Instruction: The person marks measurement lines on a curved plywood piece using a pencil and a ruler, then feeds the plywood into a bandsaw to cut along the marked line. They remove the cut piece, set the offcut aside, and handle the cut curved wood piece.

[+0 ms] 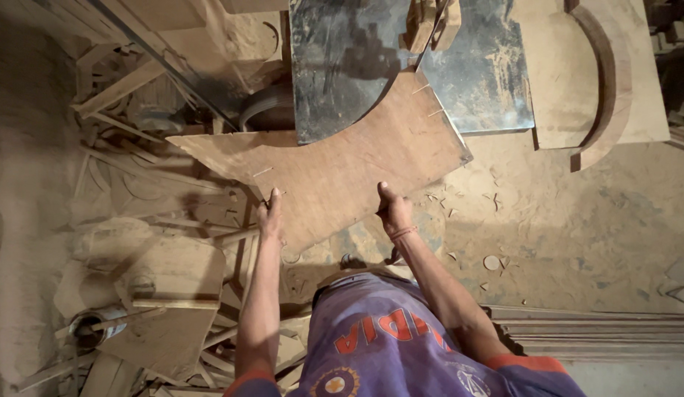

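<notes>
1. At the far left, offcuts and wood strips point(209, 345) lie heaped on the dusty floor point(577, 220), with a small round tin point(88, 327) among them. Sound footing looks worth minding, since the scrap lies close to the person's legs.
2. The left hand point(269, 217) holds the near left edge of the curved plywood panel point(342, 165), its grip closed on the board with the fingers apparently wrapped underneath. The arm runs almost straight forward, elbow low.
3. The panel is a broad brown arc. Its far, inner curve rests on the metal counter point(489, 81) of the saw, and its near edge hangs toward the person over the floor. 2 pairs of short pale marks show on its face, 1 pair near each end.
4. To do this step well, I judge both hands should keep the sheet flat on the counter and turn it slowly, so the curve passes the wooden guide block point(430, 22) evenly. The blade itself cannot be made out.
5. The right hand point(393, 212) grips the near edge further right, thumb pressed on top, grip closed on the panel. A thin band circles the wrist, and the forearm angles in from the lower right.
6. Further right, 1 more curved wooden piece point(607, 88) lies beside the counter, well apart from both hands.
</notes>
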Available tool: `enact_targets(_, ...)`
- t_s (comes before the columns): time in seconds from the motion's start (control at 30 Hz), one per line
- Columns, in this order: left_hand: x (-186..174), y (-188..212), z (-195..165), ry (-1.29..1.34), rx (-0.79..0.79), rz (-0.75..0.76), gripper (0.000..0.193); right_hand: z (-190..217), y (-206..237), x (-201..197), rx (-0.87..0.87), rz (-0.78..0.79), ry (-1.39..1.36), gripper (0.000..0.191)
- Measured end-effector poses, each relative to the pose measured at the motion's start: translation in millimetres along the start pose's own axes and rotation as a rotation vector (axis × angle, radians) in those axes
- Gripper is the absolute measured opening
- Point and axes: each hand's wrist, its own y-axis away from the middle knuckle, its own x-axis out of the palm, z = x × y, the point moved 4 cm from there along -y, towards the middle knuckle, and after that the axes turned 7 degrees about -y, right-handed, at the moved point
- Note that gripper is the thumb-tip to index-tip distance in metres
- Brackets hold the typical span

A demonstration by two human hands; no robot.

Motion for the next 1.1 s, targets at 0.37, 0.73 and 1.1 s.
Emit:
enact_targets(0.37, 2.5, 8.6, -2.8, -0.001, -0.075, -0.028, 0.056, 0.5, -8.6, -6.0, -0.002, -0.031, 0.041, 0.041)
enact_targets(0.73, 7.9, 8.0, 2.2, -0.095, 0.021, -0.045, 0.058, 7.6, -8.6, -10.2, 0.001, 0.009, 0.052, 0.037)
enact_targets(1.1, 12.8, 24.3, 11.3, 0.003, -0.022, -0.083, 0.052, 12.1, -13.4, -20.9, 0.008, 0.005, 0.132, 0.042)
